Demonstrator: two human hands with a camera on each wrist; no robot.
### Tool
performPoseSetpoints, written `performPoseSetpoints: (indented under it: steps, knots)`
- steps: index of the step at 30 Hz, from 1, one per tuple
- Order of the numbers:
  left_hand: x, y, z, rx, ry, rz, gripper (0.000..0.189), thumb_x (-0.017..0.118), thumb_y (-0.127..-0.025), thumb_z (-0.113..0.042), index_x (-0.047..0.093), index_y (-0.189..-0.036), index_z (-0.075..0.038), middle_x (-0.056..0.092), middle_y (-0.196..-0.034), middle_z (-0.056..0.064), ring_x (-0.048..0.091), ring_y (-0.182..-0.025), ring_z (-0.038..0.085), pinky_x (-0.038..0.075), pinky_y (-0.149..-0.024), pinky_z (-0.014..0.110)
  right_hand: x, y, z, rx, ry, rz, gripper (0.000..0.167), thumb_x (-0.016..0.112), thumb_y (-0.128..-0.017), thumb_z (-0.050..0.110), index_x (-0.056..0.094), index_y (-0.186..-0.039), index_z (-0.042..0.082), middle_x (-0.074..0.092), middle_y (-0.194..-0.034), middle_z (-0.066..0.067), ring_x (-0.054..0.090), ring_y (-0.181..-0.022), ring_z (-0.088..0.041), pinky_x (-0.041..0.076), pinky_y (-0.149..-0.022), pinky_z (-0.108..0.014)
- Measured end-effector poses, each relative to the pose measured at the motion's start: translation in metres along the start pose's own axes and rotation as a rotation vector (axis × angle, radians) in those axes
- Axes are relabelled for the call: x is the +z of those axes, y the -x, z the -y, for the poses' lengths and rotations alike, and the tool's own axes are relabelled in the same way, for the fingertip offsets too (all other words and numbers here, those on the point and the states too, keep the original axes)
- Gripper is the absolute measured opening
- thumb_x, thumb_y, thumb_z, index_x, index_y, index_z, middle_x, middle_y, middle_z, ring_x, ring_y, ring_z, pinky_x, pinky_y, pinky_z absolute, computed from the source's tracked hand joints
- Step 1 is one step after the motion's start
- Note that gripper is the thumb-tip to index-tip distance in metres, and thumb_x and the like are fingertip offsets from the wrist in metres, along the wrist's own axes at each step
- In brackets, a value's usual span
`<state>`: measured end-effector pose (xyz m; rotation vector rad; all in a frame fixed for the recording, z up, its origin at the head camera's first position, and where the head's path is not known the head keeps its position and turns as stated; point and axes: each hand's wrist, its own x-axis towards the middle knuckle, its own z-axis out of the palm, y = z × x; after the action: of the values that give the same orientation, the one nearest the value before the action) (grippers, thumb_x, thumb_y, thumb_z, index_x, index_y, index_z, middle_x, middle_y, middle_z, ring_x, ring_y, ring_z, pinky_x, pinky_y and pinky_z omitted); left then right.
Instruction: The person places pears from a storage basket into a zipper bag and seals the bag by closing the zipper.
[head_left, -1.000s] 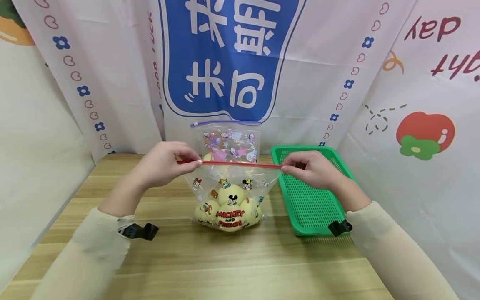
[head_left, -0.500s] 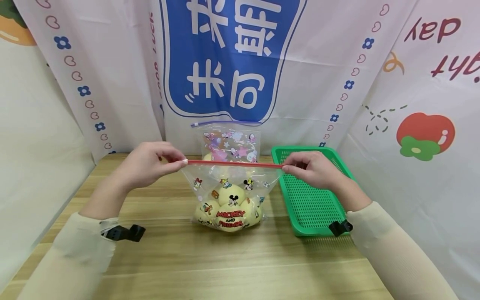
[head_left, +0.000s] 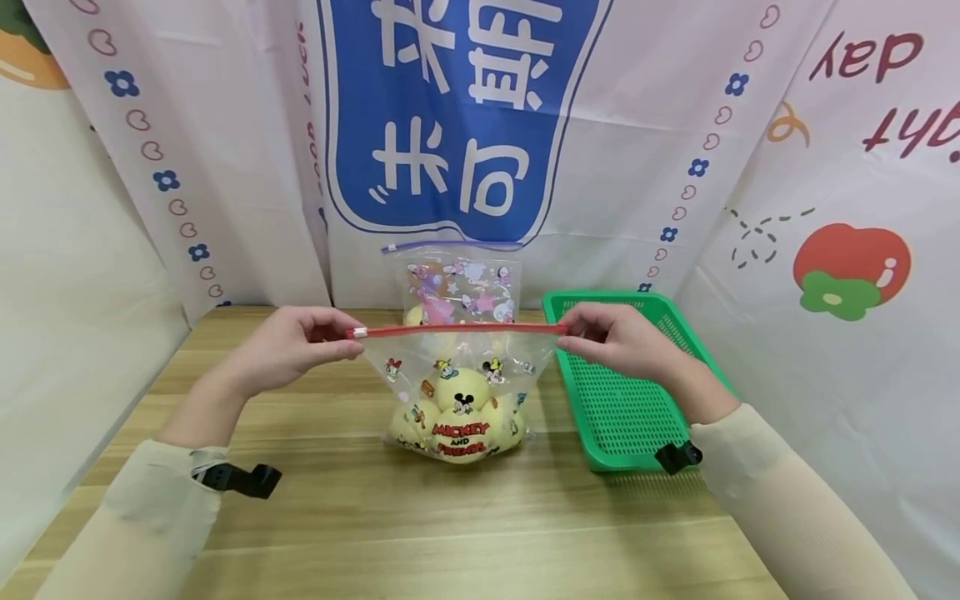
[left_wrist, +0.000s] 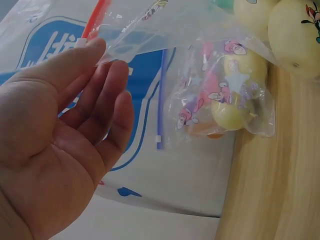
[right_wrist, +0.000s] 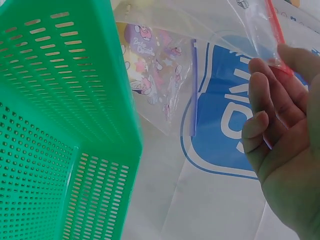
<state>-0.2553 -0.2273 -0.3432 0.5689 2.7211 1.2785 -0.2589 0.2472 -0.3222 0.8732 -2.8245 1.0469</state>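
A clear zip bag (head_left: pixel 517 367) printed with cartoon figures stands on the table, holding several pale yellow round fruits (head_left: pixel 459 390). Its red zip strip (head_left: pixel 465 327) is stretched level between my hands. At the left end my left hand (head_left: pixel 300 343) pinches the bag beside the white slider (head_left: pixel 360 332). My right hand (head_left: pixel 618 337) pinches the right end of the strip between thumb and fingers. In the left wrist view, the thumb of my left hand (left_wrist: pixel 65 125) meets the bag's corner just below the slider. My right hand (right_wrist: pixel 290 135) grips the other corner in the right wrist view.
Behind stands a second zip bag (head_left: pixel 483 283) with a purple strip and pale fruits inside. A green plastic basket (head_left: pixel 592 450) sits to the right, partly under my right hand. Printed cloth (head_left: pixel 600 167) hangs behind the wooden table (head_left: pixel 465 533).
My left hand has moved left along the red strip, and the white slider has travelled with it to the left end. My right hand has stayed almost in place.
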Motion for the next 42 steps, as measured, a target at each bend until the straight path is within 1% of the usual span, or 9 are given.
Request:
performPoseSetpoints:
  steps: [3,6,10,14,18,25,30,35,42]
  knots:
    - [0.001,-0.001,0.006,-0.028,0.054,-0.008,0.022,0.08,-0.103,-0.027,0.081,-0.117,-0.01,0.079,-0.106,0.008,0.071,-0.092,0.017,0.062,-0.078,0.028,0.001,-0.001,0.0,-0.003,0.005,0.014,0.005,0.076,-0.105,0.019,0.079,-0.11,0.018,0.069,-0.085,-0.006,0.059,-0.071,-0.019,0.05,-0.062,-0.027]
    - [0.001,-0.001,0.006,-0.024,0.04,-0.019,0.021,0.078,-0.104,-0.03,0.082,-0.114,-0.012,0.08,-0.102,0.007,0.071,-0.09,0.017,0.06,-0.074,0.028,0.0,-0.001,-0.001,-0.012,0.017,0.008,0.005,0.075,-0.106,0.018,0.079,-0.108,0.016,0.068,-0.082,-0.003,0.059,-0.07,-0.018,0.051,-0.062,-0.027]
    - [-0.001,0.003,0.002,0.055,0.02,-0.054,0.015,0.078,-0.105,-0.026,0.083,-0.109,-0.013,0.078,-0.096,0.001,0.067,-0.085,0.015,0.057,-0.071,0.026,-0.004,0.001,-0.001,-0.046,-0.017,-0.002,0.004,0.075,-0.106,0.016,0.078,-0.103,0.015,0.068,-0.08,-0.001,0.059,-0.067,-0.017,0.05,-0.06,-0.027]
    - [-0.005,0.007,-0.006,0.148,0.091,-0.048,0.007,0.078,-0.104,-0.014,0.082,-0.104,-0.009,0.076,-0.091,0.0,0.066,-0.081,0.017,0.058,-0.072,0.026,-0.012,0.003,0.001,-0.058,-0.058,-0.009,0.008,0.074,-0.105,0.014,0.076,-0.097,0.015,0.069,-0.078,-0.002,0.057,-0.065,-0.018,0.047,-0.058,-0.026]
    - [-0.007,0.002,-0.008,0.098,0.092,-0.011,0.012,0.076,-0.105,-0.02,0.081,-0.105,-0.009,0.075,-0.092,0.003,0.064,-0.084,0.019,0.056,-0.071,0.028,-0.014,-0.001,-0.001,-0.016,-0.062,0.025,0.009,0.073,-0.106,0.017,0.075,-0.098,0.016,0.069,-0.08,-0.006,0.057,-0.066,-0.018,0.047,-0.06,-0.027]
    - [-0.004,-0.038,0.001,-0.063,-0.031,-0.069,0.033,0.07,-0.109,-0.04,0.077,-0.115,-0.009,0.074,-0.101,0.009,0.062,-0.089,0.024,0.053,-0.071,0.031,-0.013,-0.036,-0.009,0.151,0.031,0.066,0.017,0.068,-0.11,0.026,0.075,-0.105,0.011,0.07,-0.086,-0.003,0.062,-0.073,-0.022,0.051,-0.063,-0.03]
    - [-0.003,-0.078,0.007,-0.136,-0.032,-0.099,0.036,0.067,-0.111,-0.037,0.075,-0.12,-0.003,0.074,-0.098,0.004,0.062,-0.089,0.021,0.051,-0.074,0.032,-0.016,-0.083,-0.011,0.269,0.176,0.103,0.02,0.066,-0.109,0.026,0.076,-0.107,0.009,0.073,-0.09,-0.006,0.067,-0.079,-0.024,0.057,-0.075,-0.036]
    - [-0.003,-0.11,0.017,-0.176,-0.023,-0.135,0.037,0.065,-0.111,-0.032,0.074,-0.121,0.003,0.075,-0.1,0.011,0.065,-0.089,0.021,0.051,-0.075,0.032,-0.019,-0.127,-0.012,0.364,0.296,0.136,0.02,0.068,-0.108,0.023,0.077,-0.114,0.005,0.076,-0.101,-0.012,0.067,-0.088,-0.025,0.06,-0.083,-0.039]
    - [0.012,-0.137,0.037,-0.239,-0.019,-0.214,0.036,0.062,-0.113,-0.029,0.072,-0.12,0.005,0.071,-0.102,0.016,0.064,-0.089,0.025,0.052,-0.07,0.032,-0.01,-0.155,-0.026,0.47,0.331,0.107,0.025,0.07,-0.108,0.027,0.078,-0.122,0.008,0.077,-0.115,-0.012,0.066,-0.104,-0.029,0.059,-0.095,-0.044]
